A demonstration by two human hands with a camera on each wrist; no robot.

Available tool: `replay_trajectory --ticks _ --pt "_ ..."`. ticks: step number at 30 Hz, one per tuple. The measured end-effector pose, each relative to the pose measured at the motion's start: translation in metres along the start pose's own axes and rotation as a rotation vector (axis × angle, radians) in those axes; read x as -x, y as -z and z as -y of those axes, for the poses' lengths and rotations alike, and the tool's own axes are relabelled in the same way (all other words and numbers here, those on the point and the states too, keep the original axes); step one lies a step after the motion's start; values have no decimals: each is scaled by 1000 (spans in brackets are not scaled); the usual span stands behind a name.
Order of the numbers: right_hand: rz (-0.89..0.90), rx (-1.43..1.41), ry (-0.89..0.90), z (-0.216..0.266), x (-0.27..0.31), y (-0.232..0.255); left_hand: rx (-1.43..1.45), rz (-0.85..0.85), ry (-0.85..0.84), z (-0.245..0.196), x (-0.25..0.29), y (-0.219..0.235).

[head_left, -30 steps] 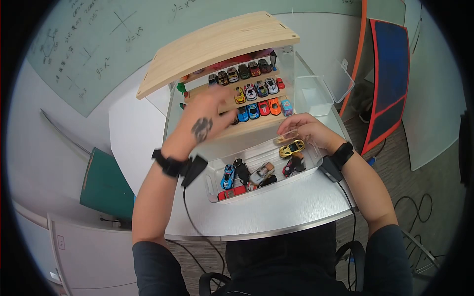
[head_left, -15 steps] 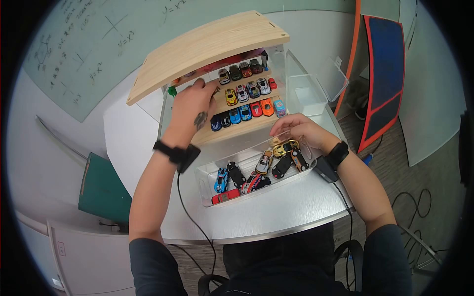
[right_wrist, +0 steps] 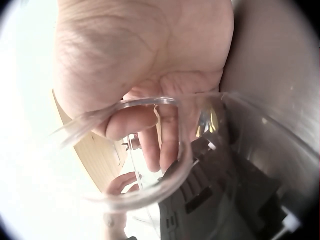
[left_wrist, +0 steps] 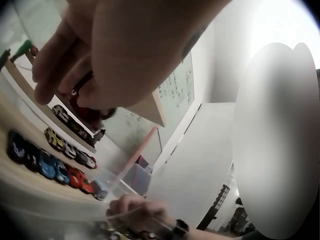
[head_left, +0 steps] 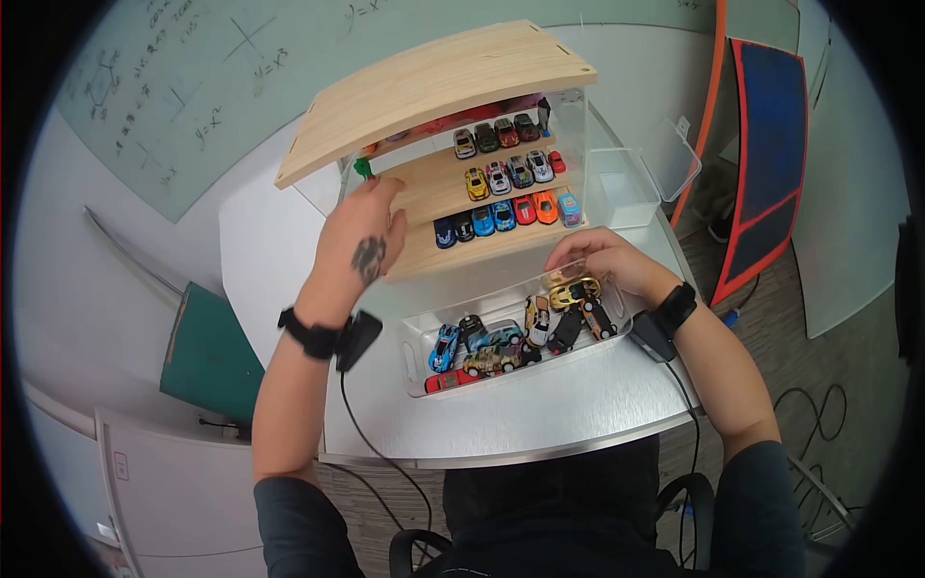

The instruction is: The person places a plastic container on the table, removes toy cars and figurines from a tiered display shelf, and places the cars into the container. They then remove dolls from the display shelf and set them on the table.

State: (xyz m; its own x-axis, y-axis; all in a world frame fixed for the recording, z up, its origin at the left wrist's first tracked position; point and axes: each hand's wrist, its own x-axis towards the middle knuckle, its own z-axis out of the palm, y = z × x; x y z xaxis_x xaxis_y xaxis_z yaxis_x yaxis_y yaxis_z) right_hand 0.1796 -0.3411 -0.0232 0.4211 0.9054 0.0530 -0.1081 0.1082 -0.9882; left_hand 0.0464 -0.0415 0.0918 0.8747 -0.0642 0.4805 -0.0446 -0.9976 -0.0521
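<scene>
My left hand [head_left: 355, 236] is at the left end of the display case's wooden shelves, fingertips beside a small green figure [head_left: 363, 168]. Thumb and index finger stand apart, and no car shows between them. In the left wrist view this hand [left_wrist: 80, 60] hangs over rows of toy cars. My right hand [head_left: 617, 262] holds the far right corner of a clear plastic bin [head_left: 412, 361], fingers over its rim. Toy cars fill the bin, among them a blue car [head_left: 444, 348], a camouflage car [head_left: 496, 360] and a yellow car [head_left: 575, 293]. The right wrist view shows a car's dark underside [right_wrist: 200, 200].
The case has a wooden top [head_left: 434, 101]. Toy cars line its shelves, including a yellow car [head_left: 477, 183] and an orange car [head_left: 545, 206]. A smaller clear box [head_left: 617, 207] with its lid raised stands right of the case. Cables hang from both wrist straps.
Cars have left the top shelf's left part. The camouflage car and a teal one now lie in the bin. My left hand no longer shows a car; the right stays at the bin's corner.
</scene>
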Motion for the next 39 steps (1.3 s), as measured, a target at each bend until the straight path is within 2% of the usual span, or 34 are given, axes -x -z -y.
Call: replay_trajectory --ticks 1,3,9,13,15,19,22,24,31,33,37,39 --pt "2 7 -1 -2 -1 1 -5 -2 1 12 -8 -12" --pt "4 16 2 -3 -1 2 -281 215 177 28 -21 -30" --pt "-3 47 7 -4 -2 4 -389 165 144 35 -24 -57" --pt "-7 28 1 -5 -1 3 -432 149 136 33 -22 -58" --pt "-1 30 -3 -6 -2 3 -465 99 77 31 -22 -57" --pt "3 36 8 -5 -2 3 -427 135 77 31 -27 -48" --pt "-1 33 6 -5 -1 2 -385 110 134 18 -42 -29" --pt "-2 30 4 -4 -2 2 -353 92 277 15 -53 -23" --pt "-2 35 6 -6 -2 3 -443 118 361 49 -80 -51" --pt "6 53 -3 -6 -1 6 -568 15 282 70 -80 -73" --pt "13 44 2 -4 -2 3 -547 67 334 47 -80 -58" --pt "12 40 4 -5 -1 3 -549 169 309 35 -74 -50"
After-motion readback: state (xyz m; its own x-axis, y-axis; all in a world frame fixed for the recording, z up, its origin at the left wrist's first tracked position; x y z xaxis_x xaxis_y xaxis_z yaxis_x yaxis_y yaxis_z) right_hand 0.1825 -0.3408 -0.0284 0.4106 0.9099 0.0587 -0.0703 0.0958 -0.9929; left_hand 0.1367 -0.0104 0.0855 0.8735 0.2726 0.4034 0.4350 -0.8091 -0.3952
